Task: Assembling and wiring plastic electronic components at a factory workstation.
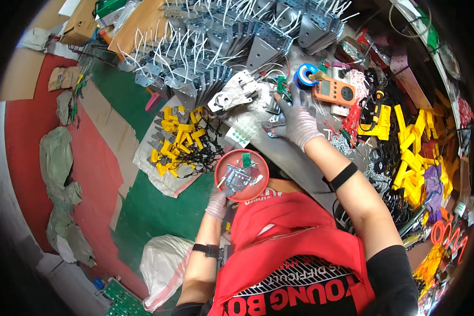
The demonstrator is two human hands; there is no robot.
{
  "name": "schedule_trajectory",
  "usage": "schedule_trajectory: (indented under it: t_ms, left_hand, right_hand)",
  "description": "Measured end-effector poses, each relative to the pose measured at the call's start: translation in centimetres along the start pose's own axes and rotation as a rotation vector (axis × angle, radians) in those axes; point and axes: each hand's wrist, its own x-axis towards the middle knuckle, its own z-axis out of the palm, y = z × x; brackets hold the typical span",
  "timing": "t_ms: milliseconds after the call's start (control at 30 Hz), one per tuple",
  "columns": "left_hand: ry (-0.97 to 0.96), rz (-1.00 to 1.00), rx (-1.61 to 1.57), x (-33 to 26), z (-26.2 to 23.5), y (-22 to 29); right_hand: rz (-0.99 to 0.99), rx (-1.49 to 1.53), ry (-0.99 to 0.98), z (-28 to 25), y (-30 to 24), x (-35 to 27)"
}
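My left hand [216, 204], in a pale glove, grips the near-left edge of a round red plastic bowl [246, 197]. In the bowl lie a clear or silvery flat piece [236, 179], a small green circuit board [246, 159] and white bits. On the grey bench, my gloved right hand [300, 122] reaches forward with its fingers apart. Small metal parts lie under and beside its fingers, partly hidden. Just past the fingertips are a small green board [282, 84] with wires and a blue solder spool [302, 78]. A white metal bracket [236, 92] sits left of the hand.
Stacked metal plates with white cable ties [268, 51] line the bench's far side. Right of my hand are an orange multimeter [332, 90], red wires [351, 124] and yellow plastic parts [413, 158]. More yellow parts with black cables [184, 138] lie on a sack at left.
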Motion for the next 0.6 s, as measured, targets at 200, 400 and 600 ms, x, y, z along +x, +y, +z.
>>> schedule_trajectory:
  t_ms: [200,400,600]
  left_hand:
    - [-0.108,-0.054,-0.064,6.1,1.5,-2.7]
    - [-0.134,-0.077,-0.066,8.5,5.3,-2.1]
    - [-0.374,-0.048,-0.113,7.0,7.3,0.4]
  right_hand:
    - [-0.13,0.169,0.14,2.9,0.8,-1.0]
    - [-0.268,0.292,0.408,6.4,1.9,-2.5]
    - [-0.311,0.398,0.25,9.4,-0.4,-6.7]
